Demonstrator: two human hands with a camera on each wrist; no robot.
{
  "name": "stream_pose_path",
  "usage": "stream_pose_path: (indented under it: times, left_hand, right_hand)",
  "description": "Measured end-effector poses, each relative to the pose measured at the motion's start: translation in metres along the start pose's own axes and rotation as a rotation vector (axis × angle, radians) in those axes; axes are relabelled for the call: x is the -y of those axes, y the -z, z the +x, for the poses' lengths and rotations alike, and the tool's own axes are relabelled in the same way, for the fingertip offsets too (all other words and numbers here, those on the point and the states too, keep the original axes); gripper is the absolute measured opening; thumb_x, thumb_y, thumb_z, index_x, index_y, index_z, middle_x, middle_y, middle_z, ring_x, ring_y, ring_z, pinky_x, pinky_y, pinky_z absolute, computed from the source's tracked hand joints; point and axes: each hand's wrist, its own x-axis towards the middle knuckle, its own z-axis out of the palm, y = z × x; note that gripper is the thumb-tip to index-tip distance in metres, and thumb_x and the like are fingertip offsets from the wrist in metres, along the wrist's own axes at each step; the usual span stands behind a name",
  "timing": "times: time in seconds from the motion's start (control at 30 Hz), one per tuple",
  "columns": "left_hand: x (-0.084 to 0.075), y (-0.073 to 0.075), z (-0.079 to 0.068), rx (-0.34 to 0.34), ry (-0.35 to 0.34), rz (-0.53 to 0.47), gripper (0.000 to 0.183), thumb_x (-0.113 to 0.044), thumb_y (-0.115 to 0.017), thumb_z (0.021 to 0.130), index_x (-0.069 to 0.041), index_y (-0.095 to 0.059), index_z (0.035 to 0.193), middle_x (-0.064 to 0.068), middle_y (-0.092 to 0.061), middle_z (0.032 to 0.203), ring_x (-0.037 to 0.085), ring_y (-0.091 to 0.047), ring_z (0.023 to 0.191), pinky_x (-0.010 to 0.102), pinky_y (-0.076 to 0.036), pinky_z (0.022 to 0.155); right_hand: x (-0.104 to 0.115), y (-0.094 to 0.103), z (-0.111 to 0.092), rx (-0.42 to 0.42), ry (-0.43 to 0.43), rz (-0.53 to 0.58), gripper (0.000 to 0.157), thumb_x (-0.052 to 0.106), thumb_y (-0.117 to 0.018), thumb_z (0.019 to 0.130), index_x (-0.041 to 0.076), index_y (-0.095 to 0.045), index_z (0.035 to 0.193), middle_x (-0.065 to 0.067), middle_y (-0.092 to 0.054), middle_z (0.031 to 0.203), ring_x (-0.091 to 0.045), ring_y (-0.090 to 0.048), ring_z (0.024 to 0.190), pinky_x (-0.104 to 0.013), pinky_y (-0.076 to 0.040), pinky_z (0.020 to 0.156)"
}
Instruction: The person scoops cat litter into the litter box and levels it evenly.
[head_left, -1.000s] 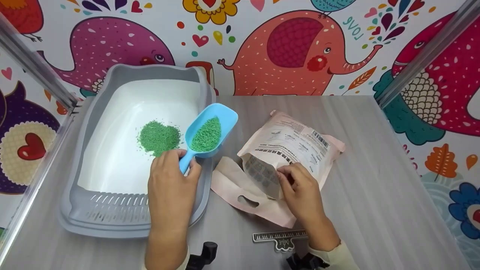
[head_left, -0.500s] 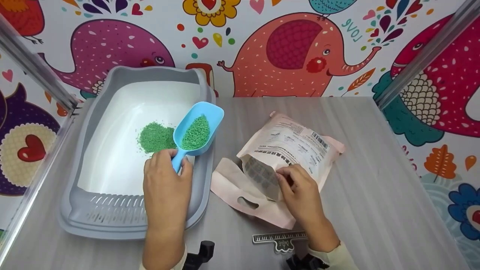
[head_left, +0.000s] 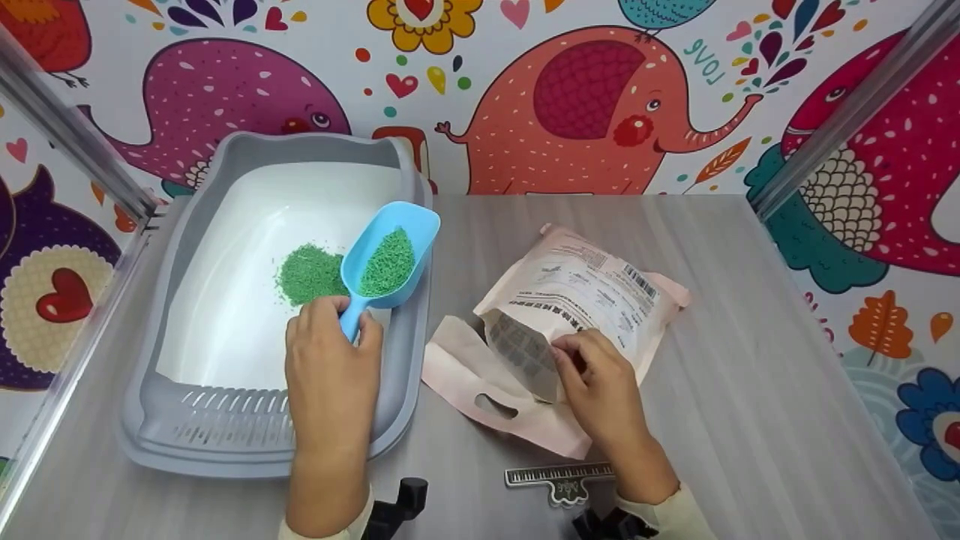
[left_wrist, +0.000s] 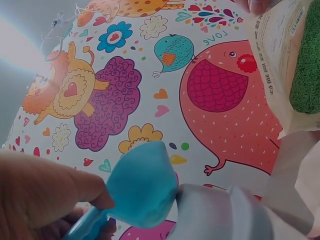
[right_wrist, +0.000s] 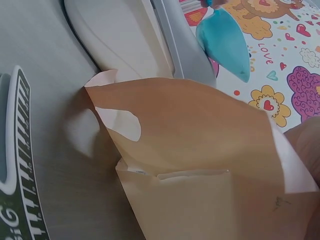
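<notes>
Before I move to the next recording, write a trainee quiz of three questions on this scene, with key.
1. True or false: the left hand grips a light-blue plastic scoop.
2. Fill in the colour: a pile of green granules lies on the ____ base inside the grey-rimmed tray.
3. The right hand pinches the edge of: A. the tray; B. the pale-pink printed bag; C. the scoop.

Key: 1. True; 2. White; 3. B

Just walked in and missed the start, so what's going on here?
A person's left hand holds a blue scoop loaded with green granules over the right part of a grey tray. A small green pile lies in the tray. The right hand pinches the mouth of an opened bag lying on the table. A clip lies near the right wrist.
</notes>
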Motion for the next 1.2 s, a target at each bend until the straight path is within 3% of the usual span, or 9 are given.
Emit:
stream_pose_path:
  times: [0.77,1.2]
  left_hand:
    - [0.014,0.001,0.012,0.024,0.071,-0.038,0.029,-0.015,-0.062,0.099,0.005,-0.065,0.119,0.022,-0.068,0.113,0.039,-0.058,0.106,0.052,-0.048,0.096]
    - [0.024,-0.004,0.019,0.007,0.075,-0.037,0.028,-0.015,-0.061,0.099,0.006,-0.065,0.117,0.023,-0.068,0.111,0.040,-0.058,0.107,0.053,-0.047,0.095]
  right_hand:
    - [0.000,-0.002,0.000,0.029,-0.026,0.010,0.010,-0.001,-0.078,0.089,0.007,-0.074,0.094,0.003,-0.068,0.089,-0.005,-0.056,0.076,-0.015,-0.046,0.065]
    - [-0.002,-0.002,-0.001,0.019,-0.003,0.011,0.012,-0.003,-0.077,0.087,0.007,-0.074,0.094,0.002,-0.065,0.085,-0.004,-0.054,0.074,-0.012,-0.043,0.063]
